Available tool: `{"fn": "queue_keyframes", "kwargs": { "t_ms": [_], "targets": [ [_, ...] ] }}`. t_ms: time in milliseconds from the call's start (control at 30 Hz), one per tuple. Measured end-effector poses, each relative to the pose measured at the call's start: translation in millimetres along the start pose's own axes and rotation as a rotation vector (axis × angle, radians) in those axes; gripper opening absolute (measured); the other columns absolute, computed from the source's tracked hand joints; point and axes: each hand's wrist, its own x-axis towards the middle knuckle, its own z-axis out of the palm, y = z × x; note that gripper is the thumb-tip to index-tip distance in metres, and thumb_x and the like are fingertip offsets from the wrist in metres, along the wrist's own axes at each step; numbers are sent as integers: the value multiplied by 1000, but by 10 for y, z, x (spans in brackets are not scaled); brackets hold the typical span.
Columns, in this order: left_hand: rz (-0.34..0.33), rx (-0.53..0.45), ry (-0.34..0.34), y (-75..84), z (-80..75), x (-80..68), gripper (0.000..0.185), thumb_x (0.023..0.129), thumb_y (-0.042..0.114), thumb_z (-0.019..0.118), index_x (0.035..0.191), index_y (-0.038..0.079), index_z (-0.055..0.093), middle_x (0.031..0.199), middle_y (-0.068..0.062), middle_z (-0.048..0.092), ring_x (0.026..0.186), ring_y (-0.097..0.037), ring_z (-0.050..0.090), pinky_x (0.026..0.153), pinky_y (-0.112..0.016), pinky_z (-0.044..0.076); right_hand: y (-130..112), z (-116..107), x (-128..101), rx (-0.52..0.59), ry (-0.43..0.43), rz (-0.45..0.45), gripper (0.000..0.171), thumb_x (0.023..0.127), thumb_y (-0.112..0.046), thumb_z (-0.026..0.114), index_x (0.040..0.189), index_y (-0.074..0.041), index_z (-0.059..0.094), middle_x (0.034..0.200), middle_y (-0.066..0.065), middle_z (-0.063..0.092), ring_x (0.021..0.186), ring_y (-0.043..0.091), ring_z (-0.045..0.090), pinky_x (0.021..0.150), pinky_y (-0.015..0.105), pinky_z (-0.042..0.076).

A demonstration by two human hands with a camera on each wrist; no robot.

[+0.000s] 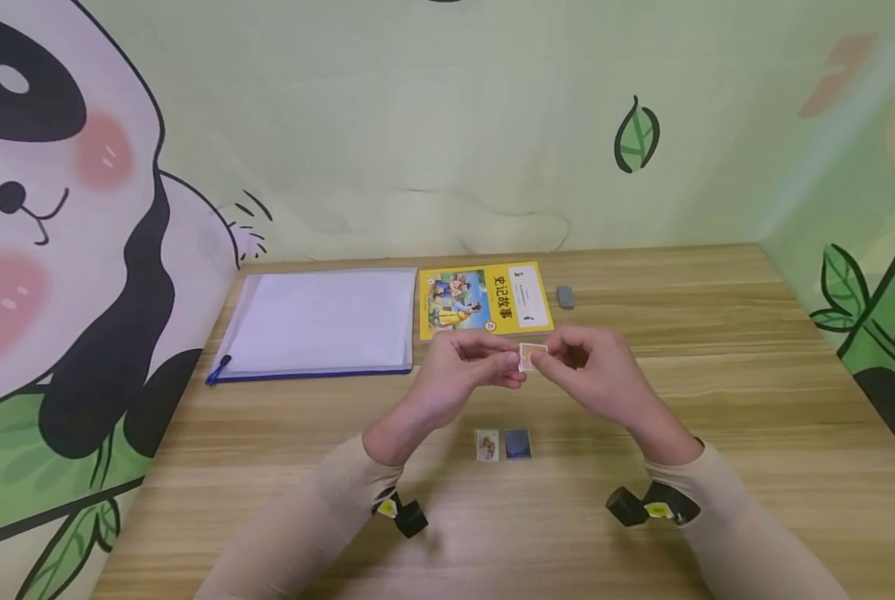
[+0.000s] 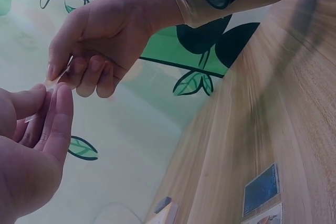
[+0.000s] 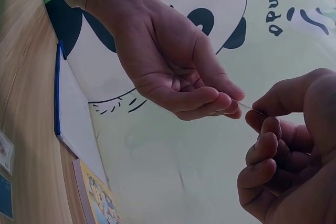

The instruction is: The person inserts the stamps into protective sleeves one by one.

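Note:
Both hands meet above the table around a small, thin square card point(image 1: 533, 357) with a pale border and an orange-toned face. My left hand point(image 1: 458, 371) pinches its left edge between thumb and fingers. On the opposite side my right hand point(image 1: 597, 367) pinches it too, the thumb lying over its face. The right wrist view shows the card edge-on as a thin line between the two sets of fingertips. Below the hands, two more small square cards lie side by side: a light one with a picture point(image 1: 487, 446) and a dark blue one point(image 1: 518, 444).
A clear zip folder point(image 1: 316, 321) with white paper and a blue edge lies at the back left. Beside it is a yellow book point(image 1: 485, 300) with an illustrated cover. A small grey block point(image 1: 565, 297) sits right of the book. A painted wall point(image 1: 447, 125) rises behind the table.

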Motion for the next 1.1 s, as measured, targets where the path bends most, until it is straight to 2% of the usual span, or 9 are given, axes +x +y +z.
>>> {"fn": "queue_keyframes", "kwargs": {
  "t_ms": [233, 467, 833, 1100],
  "targets": [
    [36, 14, -8, -9, -2, -7, 22, 88, -9, 64, 107, -21, 60, 83, -6, 75, 74, -17, 73, 78, -40, 62, 11, -11, 4, 9, -11, 20, 16, 88, -13, 70, 74, -11, 63, 63, -1, 52, 57, 14, 45, 48, 20, 34],
    [43, -1, -14, -13, 4, -8, 22, 88, -10, 64, 107, -21, 59, 84, -5, 75, 75, -17, 73, 78, -39, 62, 39, -3, 4, 23, -13, 1, 17, 88, -13, 71, 73, -11, 63, 63, -1, 52, 57, 13, 45, 48, 20, 35],
    [82, -49, -7, -28, 24, -9, 20, 89, -9, 63, 105, -21, 59, 88, -5, 74, 78, -17, 72, 79, -36, 62, 50, 17, -23, 43, 36, -24, 14, 88, -9, 70, 75, -9, 64, 67, 0, 55, 59, 14, 47, 49, 20, 38],
    [77, -70, -10, -25, 30, 2, 12, 89, -8, 64, 100, -9, 68, 88, -6, 74, 76, -18, 72, 77, -36, 62, 63, 13, -30, 30, 51, -55, 14, 89, -10, 71, 76, -10, 64, 68, -1, 56, 60, 14, 48, 50, 21, 41]
  ]
}}
